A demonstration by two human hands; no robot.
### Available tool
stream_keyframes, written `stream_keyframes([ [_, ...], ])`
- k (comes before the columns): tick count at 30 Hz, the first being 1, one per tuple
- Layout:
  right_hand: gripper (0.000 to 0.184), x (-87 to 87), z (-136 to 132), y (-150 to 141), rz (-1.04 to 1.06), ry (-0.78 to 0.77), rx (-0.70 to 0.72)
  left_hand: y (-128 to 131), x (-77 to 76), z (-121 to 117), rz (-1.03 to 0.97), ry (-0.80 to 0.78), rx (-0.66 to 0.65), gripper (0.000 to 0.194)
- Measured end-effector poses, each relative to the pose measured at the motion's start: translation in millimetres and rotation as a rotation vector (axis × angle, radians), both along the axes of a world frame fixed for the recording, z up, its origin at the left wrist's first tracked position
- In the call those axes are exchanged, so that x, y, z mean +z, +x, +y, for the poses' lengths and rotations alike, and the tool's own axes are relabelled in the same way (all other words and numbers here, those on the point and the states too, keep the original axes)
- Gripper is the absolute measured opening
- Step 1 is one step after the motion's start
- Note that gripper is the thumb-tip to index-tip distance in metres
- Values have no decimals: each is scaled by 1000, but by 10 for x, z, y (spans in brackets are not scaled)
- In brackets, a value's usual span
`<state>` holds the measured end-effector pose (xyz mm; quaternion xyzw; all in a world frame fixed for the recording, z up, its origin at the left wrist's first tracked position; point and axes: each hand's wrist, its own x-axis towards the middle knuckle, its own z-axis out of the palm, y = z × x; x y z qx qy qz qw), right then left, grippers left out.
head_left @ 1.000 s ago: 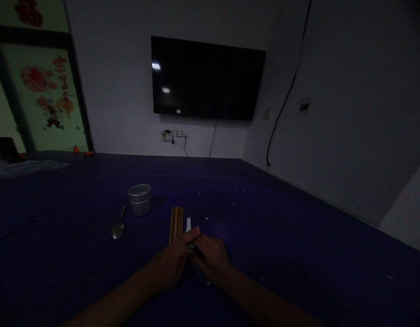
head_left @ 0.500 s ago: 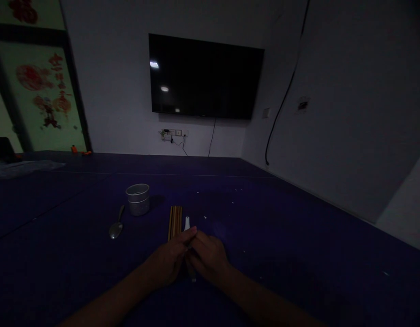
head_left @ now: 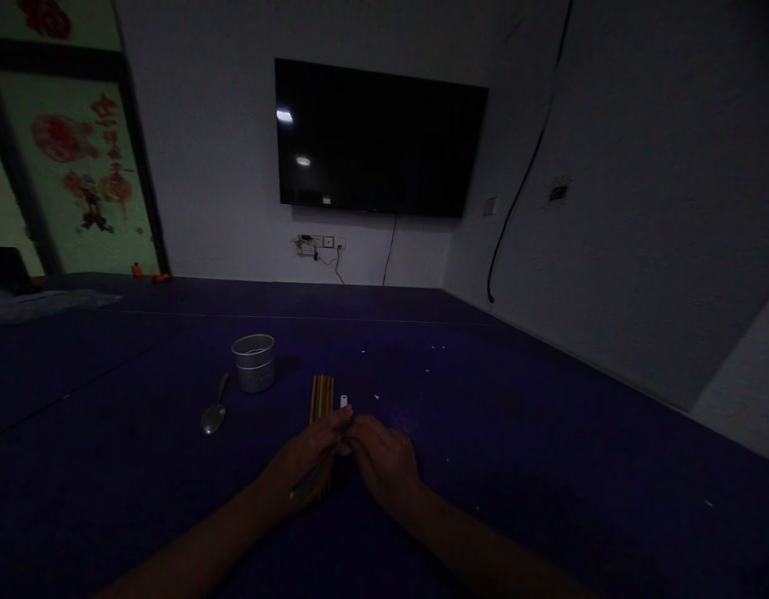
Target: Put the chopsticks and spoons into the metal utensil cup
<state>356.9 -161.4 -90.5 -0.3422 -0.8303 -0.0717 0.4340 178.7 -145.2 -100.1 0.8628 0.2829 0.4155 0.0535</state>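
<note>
My left hand (head_left: 313, 453) and my right hand (head_left: 384, 457) meet low in the middle of the view, both with closed fingers. Between them is a slender metal utensil (head_left: 303, 482), mostly hidden; one end sticks out at the lower left, under my left palm. Its kind I cannot make out. Several wooden chopsticks (head_left: 322, 395) lie side by side, partly beneath my left hand. A white spoon (head_left: 344, 401) lies just right of them, its handle end showing beyond my fingertips. Farther left are a metal spoon (head_left: 213, 416) and an upright metal cup (head_left: 255, 366).
A dark blue surface (head_left: 547, 433) carries small white scraps (head_left: 376, 397). At the far left lies clear plastic sheeting (head_left: 53, 306), near orange objects (head_left: 160, 277). A television (head_left: 378, 141) hangs on the back wall, and a black cable (head_left: 515, 200) runs down the right wall.
The utensil's free end has swung from the lower right, through the middle, to the lower left. Both hands stay together; my left fingers have shifted slightly left and away from me.
</note>
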Motion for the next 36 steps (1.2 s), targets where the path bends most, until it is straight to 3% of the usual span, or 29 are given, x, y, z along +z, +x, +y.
stream_keyframes([
  [5,24,27,9,-11,250,-110,-54,-1,85,-25,97,93,86,42],
  [9,21,8,92,28,421,-227,-123,-17,124,20,205,134,94,37],
  [16,24,-84,238,126,648,-470,-161,-41,117,69,365,-66,121,36],
  [26,24,-161,217,139,582,-665,-159,-67,59,66,349,-109,118,37],
  [36,24,-110,260,169,343,-667,-168,-51,58,66,355,-123,89,39],
])
